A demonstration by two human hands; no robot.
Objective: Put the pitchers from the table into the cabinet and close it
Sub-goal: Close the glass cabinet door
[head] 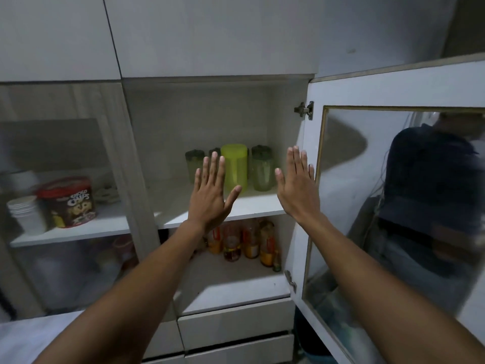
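Both hands, left (211,191) and right (298,185), spread flat, grasping nothing, before cabinet shelf (183,206). Lime-green translucent pitcher (234,166) upright on shelf. Left of shelf: "CHOCO CHIPS" tub (69,202).

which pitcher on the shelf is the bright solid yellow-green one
The middle pitcher, between the two hands; the others beside it are clear with dark lids.

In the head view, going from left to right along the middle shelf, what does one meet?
Stack of white cups → red Choco Chips cereal tub → left hand → yellow-green plastic pitcher → right hand → open glass cabinet door.
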